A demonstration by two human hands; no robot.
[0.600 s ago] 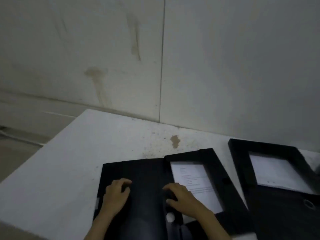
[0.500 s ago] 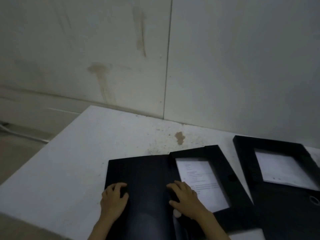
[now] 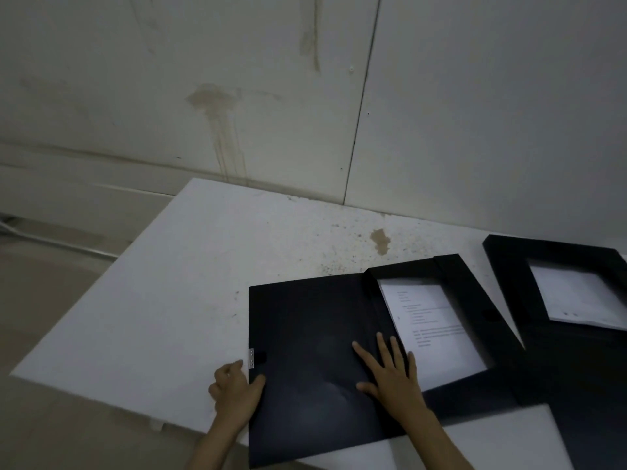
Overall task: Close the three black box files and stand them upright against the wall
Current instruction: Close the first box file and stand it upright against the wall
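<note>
I see a black box file (image 3: pixel 319 361) lying open and flat near the front edge of the white table (image 3: pixel 163 300). My left hand (image 3: pixel 235 393) grips the left edge of its cover (image 3: pixel 305 334), thumb on top and fingers curled under. My right hand (image 3: pixel 395 378) lies flat on the cover with straight, spread fingers, holding nothing. White paper (image 3: pixel 431 323) sits in the tray. A second open box file (image 3: pixel 509 266) lies at the right edge.
</note>
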